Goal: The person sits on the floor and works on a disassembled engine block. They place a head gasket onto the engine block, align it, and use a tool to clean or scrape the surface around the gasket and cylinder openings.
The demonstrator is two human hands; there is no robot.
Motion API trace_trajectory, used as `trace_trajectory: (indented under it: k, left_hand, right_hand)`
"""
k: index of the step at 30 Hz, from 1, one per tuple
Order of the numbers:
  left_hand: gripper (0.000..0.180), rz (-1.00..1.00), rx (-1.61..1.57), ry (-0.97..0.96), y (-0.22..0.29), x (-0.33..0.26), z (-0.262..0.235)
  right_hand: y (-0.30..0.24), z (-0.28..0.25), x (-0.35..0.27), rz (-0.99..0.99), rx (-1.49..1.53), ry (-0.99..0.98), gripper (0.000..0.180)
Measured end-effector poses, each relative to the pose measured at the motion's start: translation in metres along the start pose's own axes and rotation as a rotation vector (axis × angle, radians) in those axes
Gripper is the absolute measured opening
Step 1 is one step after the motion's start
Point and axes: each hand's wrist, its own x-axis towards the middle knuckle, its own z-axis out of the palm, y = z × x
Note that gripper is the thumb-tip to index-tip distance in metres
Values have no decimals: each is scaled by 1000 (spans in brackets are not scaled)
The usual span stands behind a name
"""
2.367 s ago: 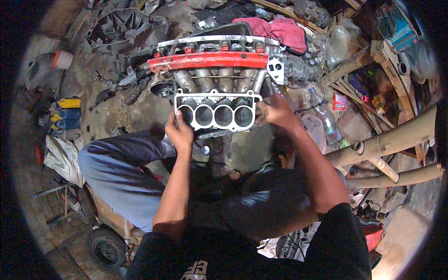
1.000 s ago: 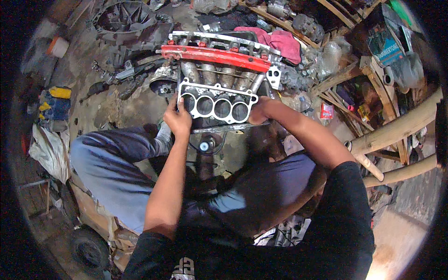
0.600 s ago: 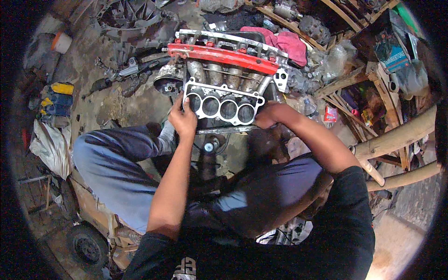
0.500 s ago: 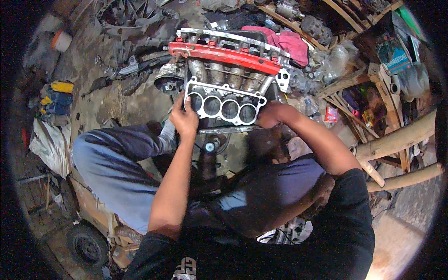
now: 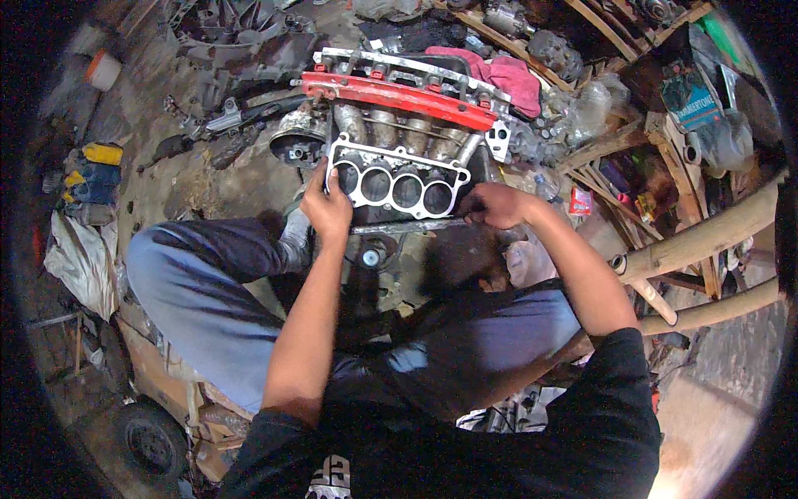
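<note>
A flat silver-grey gasket (image 5: 391, 190) with several large round holes in a row lies in front of me over a dark engine part. My left hand (image 5: 327, 206) grips its left end, thumb on the upper face. Beside the right end, my right hand (image 5: 499, 205) is closed with curled fingers; what they hold, if anything, is hidden. Just beyond the gasket is an engine assembly with a red rail (image 5: 399, 98) and several metal pipes (image 5: 381, 129). A dull metal bar edge (image 5: 403, 226) runs along the near side.
Pink cloth (image 5: 514, 81) lies behind the engine assembly. A round metal part (image 5: 298, 137) sits to its left. Wooden poles (image 5: 706, 241) and a wooden frame stand at the right. A tyre (image 5: 152, 441) lies at the lower left, with a blue-and-yellow container (image 5: 93, 179) farther up.
My right hand has turned and drawn slightly back from the gasket's right end, showing more of its curled fingers. My left hand keeps its grip. The view has shifted slightly.
</note>
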Motion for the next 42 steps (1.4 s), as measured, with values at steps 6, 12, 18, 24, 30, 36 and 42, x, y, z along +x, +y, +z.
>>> trace_trajectory:
  k: [6, 12, 18, 24, 30, 36, 42]
  left_hand:
    - [28, 21, -34, -1, 2, -1, 5]
    - [27, 68, -21, 26, 2, -1, 4]
    - [21, 220, -1, 41, 0, -2, 5]
    - [16, 273, 160, 111, 0, -3, 0]
    - [13, 311, 299, -11, 4, 1, -5]
    - [13, 308, 306, -60, 7, 5, -5]
    - [18, 337, 285, -86, 8, 4, -13]
  right_hand:
    - [-7, 22, -26, -3, 49, 456, 21]
    - [-28, 20, -53, 160, 201, 587, 20]
    - [-35, 31, -70, 379, 46, 909, 20]
    - [-70, 50, -13, 538, 577, 1140, 38]
    - [-34, 79, 62, 609, 577, 1401, 33]
    - [-24, 67, 83, 534, 623, 1656, 29]
    - [-30, 60, 90, 505, 901, 1617, 31]
